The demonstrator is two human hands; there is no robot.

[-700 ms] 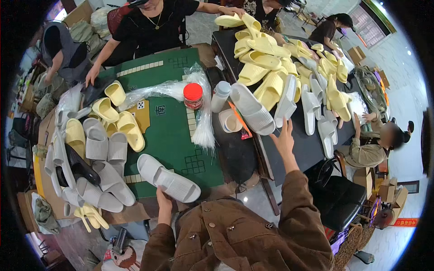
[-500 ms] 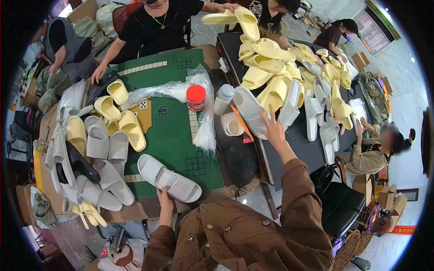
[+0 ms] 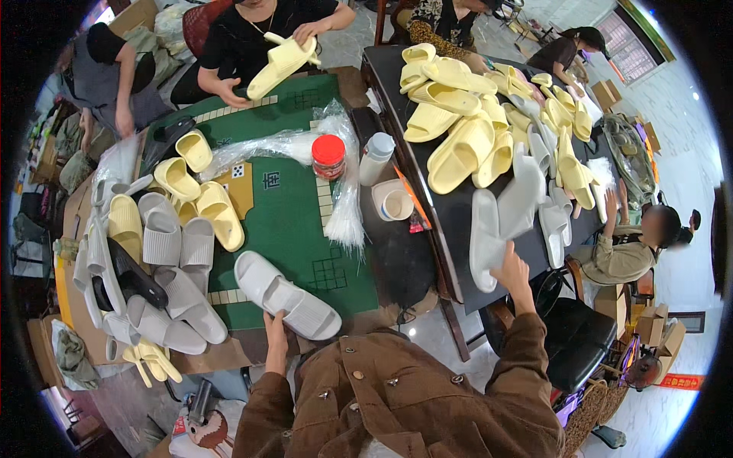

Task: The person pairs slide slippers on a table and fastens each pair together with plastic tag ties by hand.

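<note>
My left hand [image 3: 276, 336] grips the near edge of a light grey slide slipper [image 3: 256, 276], which lies with its ribbed footbed toward the right on the green mat [image 3: 279, 221]. My right hand [image 3: 515, 273] is closed at the edge of another grey slipper [image 3: 483, 248] on the dark table to the right. A further grey slipper [image 3: 522, 195] leans beside that one, against a heap of pale yellow slippers [image 3: 458, 153]. Several grey and yellow slippers [image 3: 164, 278] are piled to the left of my left hand.
A red-lidded jar [image 3: 329, 158], a bottle [image 3: 376, 160] and a paper cup [image 3: 396, 204] stand between the tables, beside bundled clear plastic strips [image 3: 347, 221]. Across the mat a person holds yellow slippers [image 3: 282, 65]. Other people sit around. A black chair [image 3: 565, 320] stands at the right.
My right hand has moved right and nearer, its fingers closing from a spread; the grey slippers beside it shifted the same way. The person opposite brought the yellow slippers left and over the mat.
</note>
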